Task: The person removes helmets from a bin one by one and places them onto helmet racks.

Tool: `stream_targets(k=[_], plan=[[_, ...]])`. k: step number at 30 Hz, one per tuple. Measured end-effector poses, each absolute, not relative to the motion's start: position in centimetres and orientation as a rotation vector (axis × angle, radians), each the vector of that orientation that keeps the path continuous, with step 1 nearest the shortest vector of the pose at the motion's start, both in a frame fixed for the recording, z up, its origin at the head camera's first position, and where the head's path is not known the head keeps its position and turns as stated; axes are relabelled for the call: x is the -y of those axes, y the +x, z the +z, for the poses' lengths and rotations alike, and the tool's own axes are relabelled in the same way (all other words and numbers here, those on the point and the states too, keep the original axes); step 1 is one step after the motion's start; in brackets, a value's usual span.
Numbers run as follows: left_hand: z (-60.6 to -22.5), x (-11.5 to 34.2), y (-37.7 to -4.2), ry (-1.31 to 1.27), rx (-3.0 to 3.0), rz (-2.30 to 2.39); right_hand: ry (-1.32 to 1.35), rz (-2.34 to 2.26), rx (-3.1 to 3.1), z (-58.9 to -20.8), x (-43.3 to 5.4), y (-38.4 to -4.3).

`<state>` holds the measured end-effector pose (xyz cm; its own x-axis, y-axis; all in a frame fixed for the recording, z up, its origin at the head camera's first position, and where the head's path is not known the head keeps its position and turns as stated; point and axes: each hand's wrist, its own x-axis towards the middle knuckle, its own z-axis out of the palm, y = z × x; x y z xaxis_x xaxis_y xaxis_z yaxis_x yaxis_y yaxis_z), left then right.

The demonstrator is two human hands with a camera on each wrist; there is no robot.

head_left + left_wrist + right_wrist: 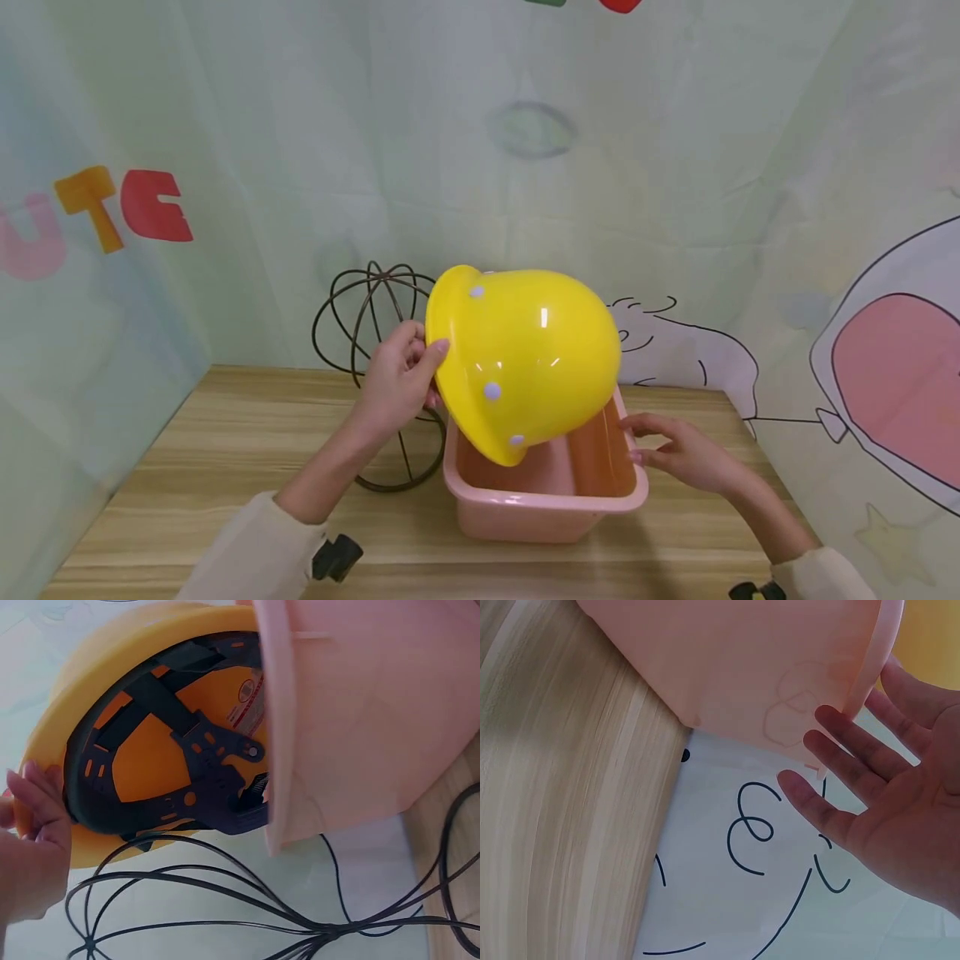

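Yellow helmet (543, 350) tilted over pink bin (521, 520), opening to the left; left hand (397, 371) pinches its left brim (467, 404) between thumb and fingers; right hand (686, 457), fingers loosely spread, at the bin's right rim, firm contact uncertain; wire stand (326, 928) left of the bin; shell judged light, stiff, slippery where glossy, hardly fragile; brim looks the surest hold; inner harness (214, 784) probably more flexible.
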<state>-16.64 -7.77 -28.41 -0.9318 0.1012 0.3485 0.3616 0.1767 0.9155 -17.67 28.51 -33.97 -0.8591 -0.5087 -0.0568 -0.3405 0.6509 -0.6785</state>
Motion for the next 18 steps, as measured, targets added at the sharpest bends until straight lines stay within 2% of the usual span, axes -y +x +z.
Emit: stream_targets(k=[18], plan=[[-26.4, 9.2, -16.0, -0.365, 2.016, -1.885, -0.678, -1.011, -2.635, -34.2, -28.8, -17.7]])
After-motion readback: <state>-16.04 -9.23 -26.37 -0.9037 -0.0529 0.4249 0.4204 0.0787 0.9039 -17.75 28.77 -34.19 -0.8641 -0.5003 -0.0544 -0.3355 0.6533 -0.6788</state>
